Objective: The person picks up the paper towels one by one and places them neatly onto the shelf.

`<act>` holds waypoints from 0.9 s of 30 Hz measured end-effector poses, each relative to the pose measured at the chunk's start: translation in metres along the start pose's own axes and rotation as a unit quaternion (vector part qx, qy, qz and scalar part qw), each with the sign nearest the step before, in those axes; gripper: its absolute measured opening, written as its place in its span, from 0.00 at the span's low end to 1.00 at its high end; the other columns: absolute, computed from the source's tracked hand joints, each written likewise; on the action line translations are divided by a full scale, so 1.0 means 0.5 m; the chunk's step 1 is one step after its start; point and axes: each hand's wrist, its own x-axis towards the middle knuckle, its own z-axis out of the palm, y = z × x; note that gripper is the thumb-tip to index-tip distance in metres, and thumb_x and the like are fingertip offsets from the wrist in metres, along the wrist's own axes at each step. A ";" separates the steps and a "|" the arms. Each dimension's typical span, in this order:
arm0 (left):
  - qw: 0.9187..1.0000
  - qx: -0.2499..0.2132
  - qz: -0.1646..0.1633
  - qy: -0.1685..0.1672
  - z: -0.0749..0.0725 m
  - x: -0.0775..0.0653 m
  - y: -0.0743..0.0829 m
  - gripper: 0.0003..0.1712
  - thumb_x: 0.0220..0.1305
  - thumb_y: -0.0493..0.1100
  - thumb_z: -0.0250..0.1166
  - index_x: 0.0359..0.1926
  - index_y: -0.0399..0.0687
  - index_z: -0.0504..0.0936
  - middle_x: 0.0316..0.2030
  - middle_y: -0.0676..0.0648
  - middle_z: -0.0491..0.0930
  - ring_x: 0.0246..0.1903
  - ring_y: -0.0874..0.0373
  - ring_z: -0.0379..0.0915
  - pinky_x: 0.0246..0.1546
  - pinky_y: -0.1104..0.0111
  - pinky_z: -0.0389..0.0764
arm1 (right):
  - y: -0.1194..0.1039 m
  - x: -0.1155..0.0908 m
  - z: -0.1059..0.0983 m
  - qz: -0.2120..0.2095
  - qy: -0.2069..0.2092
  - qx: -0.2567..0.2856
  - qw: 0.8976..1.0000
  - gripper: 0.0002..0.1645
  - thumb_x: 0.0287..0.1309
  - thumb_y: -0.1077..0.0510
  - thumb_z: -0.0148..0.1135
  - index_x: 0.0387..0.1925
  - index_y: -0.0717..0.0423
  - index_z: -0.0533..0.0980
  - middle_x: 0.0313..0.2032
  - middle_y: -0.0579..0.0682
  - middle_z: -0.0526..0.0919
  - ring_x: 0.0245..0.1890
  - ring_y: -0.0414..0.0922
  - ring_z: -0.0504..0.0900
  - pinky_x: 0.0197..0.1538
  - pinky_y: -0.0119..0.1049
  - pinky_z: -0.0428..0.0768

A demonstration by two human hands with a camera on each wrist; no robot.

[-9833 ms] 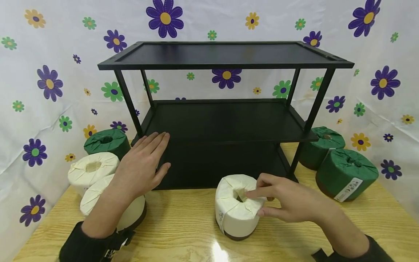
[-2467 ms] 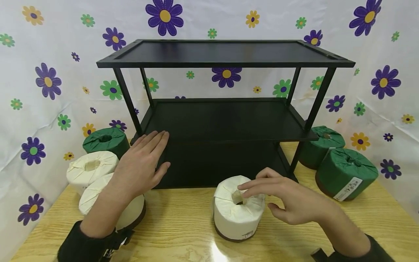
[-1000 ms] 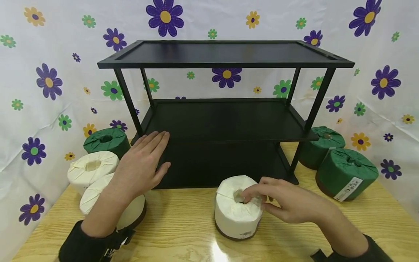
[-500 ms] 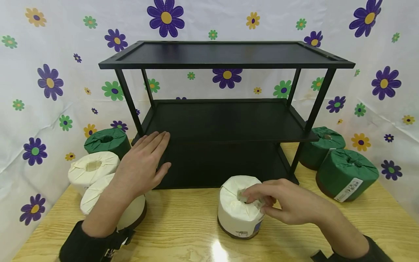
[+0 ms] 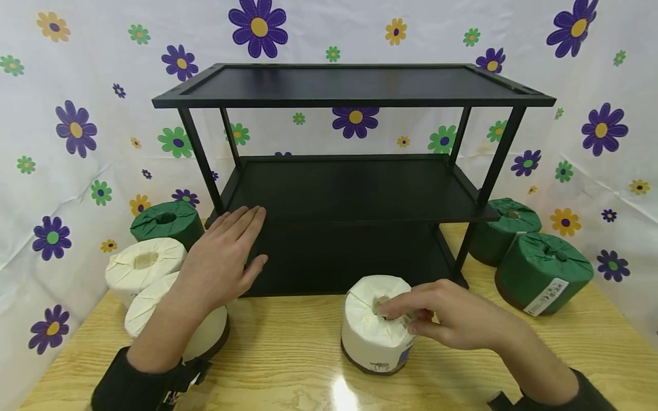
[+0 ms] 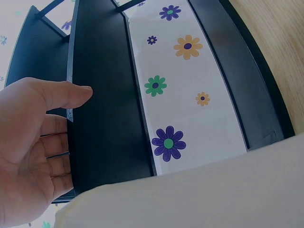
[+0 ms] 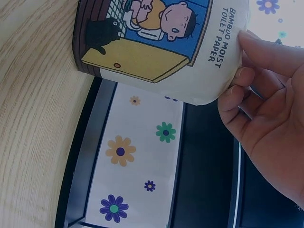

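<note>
A toilet paper roll (image 5: 370, 339) in a white wrapper stands upright on the table before the shelf. My right hand (image 5: 452, 317) pinches its top rim, forefinger bent into the core hole and thumb at the outer side. In the right wrist view the roll's wrapper (image 7: 152, 42) shows a cartoon and the printed words "Bamboo Moist Toilet Paper". My left hand (image 5: 218, 260) lies with straight fingers at the left front corner of the black shelf rack (image 5: 354, 191), holding nothing. The left wrist view has its thumb and fingers (image 6: 57, 142) by the board's edge.
Two white rolls, the nearer one (image 5: 208, 337) partly behind my left forearm, and a green roll (image 5: 168, 224) stand at the left. To the right of the rack are two green rolls (image 5: 545, 274). A flowered cloth (image 5: 123, 34) hangs behind.
The white roll has turned about its upright axis and sits slightly farther right. My right fingers came off its rim, then gripped it again. The left hand stays in place.
</note>
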 end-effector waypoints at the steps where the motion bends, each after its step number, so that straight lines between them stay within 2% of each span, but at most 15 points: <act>1: 1.000 0.000 -0.001 -0.001 -0.001 0.000 0.000 0.42 0.63 0.50 0.66 0.72 0.35 0.64 0.70 0.34 0.67 0.69 0.38 0.63 0.70 0.45 0.64 | 0.000 0.000 0.000 0.001 -0.001 0.000 1.000 0.28 0.58 0.71 0.64 0.59 0.48 0.80 0.51 0.46 0.87 0.36 0.34 0.79 0.38 0.28 0.82; 7: 1.000 0.000 -0.005 -0.010 -0.003 0.000 0.000 0.42 0.64 0.50 0.66 0.73 0.35 0.63 0.70 0.34 0.67 0.70 0.38 0.62 0.71 0.46 0.64 | 0.002 0.000 0.000 -0.001 0.001 -0.005 1.000 0.27 0.58 0.71 0.64 0.57 0.48 0.81 0.48 0.45 0.87 0.31 0.30 0.74 0.35 0.27 0.81; 13: 1.000 0.000 -0.001 -0.003 0.000 0.000 -0.001 0.42 0.63 0.50 0.66 0.72 0.34 0.64 0.70 0.34 0.67 0.70 0.37 0.63 0.70 0.45 0.64 | 0.003 -0.001 0.001 -0.009 0.005 -0.012 1.000 0.26 0.58 0.71 0.64 0.56 0.49 0.82 0.47 0.45 0.87 0.29 0.29 0.72 0.33 0.26 0.79; 21: 1.000 -0.001 -0.003 -0.002 0.000 -0.001 -0.002 0.43 0.63 0.51 0.66 0.72 0.34 0.63 0.70 0.33 0.67 0.70 0.37 0.63 0.70 0.45 0.64 | 0.000 0.001 0.003 -0.001 0.005 0.000 1.000 0.29 0.58 0.72 0.64 0.59 0.49 0.79 0.46 0.43 0.88 0.31 0.30 0.74 0.33 0.26 0.80; 27: 0.999 -0.022 -0.026 0.001 -0.001 -0.001 0.000 0.46 0.62 0.50 0.68 0.72 0.31 0.59 0.69 0.32 0.67 0.69 0.37 0.64 0.70 0.45 0.64 | -0.001 0.002 0.004 0.014 0.000 0.013 1.000 0.29 0.58 0.72 0.64 0.61 0.51 0.78 0.45 0.42 0.88 0.32 0.31 0.76 0.34 0.27 0.81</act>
